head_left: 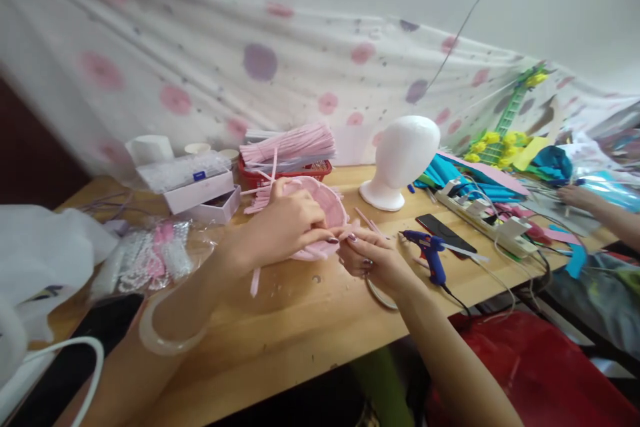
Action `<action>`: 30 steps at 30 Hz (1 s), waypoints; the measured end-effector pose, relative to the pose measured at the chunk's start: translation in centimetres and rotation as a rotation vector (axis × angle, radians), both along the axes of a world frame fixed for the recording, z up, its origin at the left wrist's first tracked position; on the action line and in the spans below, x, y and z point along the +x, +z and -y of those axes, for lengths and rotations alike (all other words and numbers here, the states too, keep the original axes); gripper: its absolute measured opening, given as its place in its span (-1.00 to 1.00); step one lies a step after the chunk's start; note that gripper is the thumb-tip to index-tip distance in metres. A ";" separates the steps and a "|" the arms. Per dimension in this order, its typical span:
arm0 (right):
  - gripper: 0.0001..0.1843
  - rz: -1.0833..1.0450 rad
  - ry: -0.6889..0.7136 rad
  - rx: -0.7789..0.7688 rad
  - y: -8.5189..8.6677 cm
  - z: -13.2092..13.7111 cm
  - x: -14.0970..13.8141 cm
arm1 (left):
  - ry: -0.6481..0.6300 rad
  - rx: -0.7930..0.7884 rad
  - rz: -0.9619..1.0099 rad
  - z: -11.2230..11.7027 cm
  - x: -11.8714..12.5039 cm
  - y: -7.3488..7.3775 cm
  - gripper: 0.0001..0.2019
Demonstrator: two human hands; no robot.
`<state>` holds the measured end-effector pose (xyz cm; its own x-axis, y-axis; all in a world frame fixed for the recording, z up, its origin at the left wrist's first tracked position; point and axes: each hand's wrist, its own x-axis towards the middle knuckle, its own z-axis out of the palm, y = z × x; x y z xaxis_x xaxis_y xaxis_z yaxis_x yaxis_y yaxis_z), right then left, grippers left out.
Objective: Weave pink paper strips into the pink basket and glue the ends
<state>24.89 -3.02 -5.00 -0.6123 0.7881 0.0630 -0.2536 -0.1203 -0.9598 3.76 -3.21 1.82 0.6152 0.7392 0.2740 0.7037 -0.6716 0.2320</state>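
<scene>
A pale pink bowl-shaped piece that looks made of fuzzy pipe cleaners is tilted above the table in front of me, with loose strands sticking out at its left. My left hand is closed on its near side, thumb and fingers meeting at the edge. On the right edge, my right hand pinches close to the left fingertips. The fingers cover whatever lies between them. A bundle of pink pipe cleaners rests on a red basket behind the piece.
A white foam head stands behind. At right lie a blue glue gun, a black phone and a power strip with cables. Bagged beads and boxes are at left. Another person's hand works far right.
</scene>
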 end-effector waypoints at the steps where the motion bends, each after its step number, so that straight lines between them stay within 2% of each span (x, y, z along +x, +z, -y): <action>1: -0.70 0.007 -0.006 0.023 0.0 0.1 0.0 | 0.018 0.002 -0.005 0.1 0.0 0.0 -0.66; 7: -0.72 0.038 -0.023 0.129 -0.5 0.5 0.7 | -0.005 0.012 0.006 0.5 0.6 -0.5 -0.64; 11: -0.67 0.040 -0.109 0.142 -0.6 0.6 0.7 | -0.033 0.041 0.029 0.6 1.0 -0.8 -0.63; 13: -0.68 0.021 -0.240 0.152 -0.5 0.3 0.8 | -0.023 -0.065 0.112 0.5 0.9 -0.8 -0.66; 15: -0.73 0.021 -0.463 0.180 -0.6 -0.1 1.1 | 0.005 -0.198 0.251 0.0 0.7 -1.0 -0.67; 17: -0.69 0.110 -0.680 0.191 -1.0 -0.5 1.5 | 0.000 -0.338 0.432 -0.6 0.6 -1.3 -0.68; 18: -0.64 0.190 -0.736 0.185 -1.4 -0.6 1.7 | -0.010 -0.417 0.518 -0.9 0.7 -1.5 -0.67; 20: -0.55 0.386 -0.684 0.147 -2.3 -0.7 1.6 | -0.014 -0.571 0.615 -1.8 1.2 -2.1 -0.66; 22: -0.50 0.531 -0.497 0.124 -3.5 -0.7 1.1 | 0.034 -0.642 0.610 -2.7 1.9 -2.8 -0.64; 25: -0.51 0.581 -0.289 0.144 -4.9 -0.8 0.0 | 0.114 -0.581 0.532 -3.9 2.7 -3.7 -0.68; 27: -0.52 0.558 -0.253 0.173 -5.4 -1.0 -0.4 | 0.144 -0.507 0.454 -4.5 2.7 -4.0 -0.72; 30: -0.50 0.538 -0.275 0.232 -5.3 -1.3 -0.1 | 0.156 -0.409 0.292 -4.7 2.0 -3.9 -0.74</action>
